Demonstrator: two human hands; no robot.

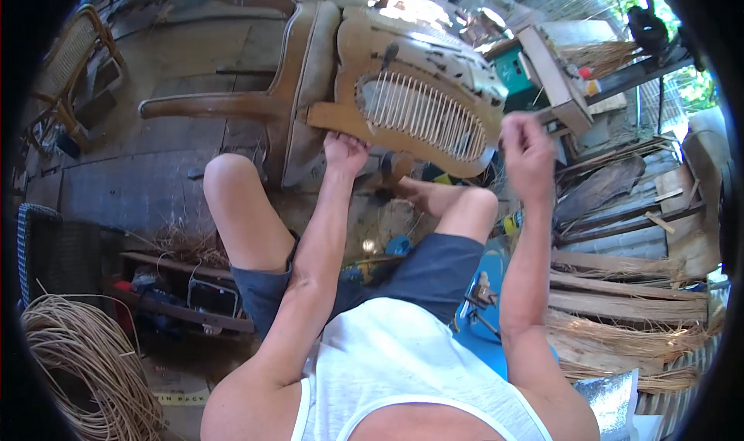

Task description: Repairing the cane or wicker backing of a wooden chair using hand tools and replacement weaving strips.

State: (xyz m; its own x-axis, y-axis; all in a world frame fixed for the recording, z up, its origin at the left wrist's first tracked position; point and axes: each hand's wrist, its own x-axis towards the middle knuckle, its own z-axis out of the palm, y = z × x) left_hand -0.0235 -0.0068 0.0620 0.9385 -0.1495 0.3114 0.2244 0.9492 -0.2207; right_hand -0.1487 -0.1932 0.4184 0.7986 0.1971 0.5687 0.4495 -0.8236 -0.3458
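A wooden chair [288, 61] with a padded seat lies on its side in front of me, its legs pointing left. The oval opening in its backrest [349, 115] is crossed by a row of pale cane strands [418, 109]. My left hand [346, 153] is closed at the near edge of the backrest frame, its fingertips partly hidden by the wood. Past the right end of the oval, my right hand [528, 150] is raised with fingers curled together; whatever they pinch is too thin to see. A dark-handled tool [390, 53] rests on the far part of the frame.
A coil of rattan [77, 371] lies at the lower left. Another cane chair [74, 61] stands at the far left. On the right are a wooden box [554, 77], a green container [511, 73] and planks with fibre bundles [628, 309]. A blue surface [480, 340] is beside my thigh.
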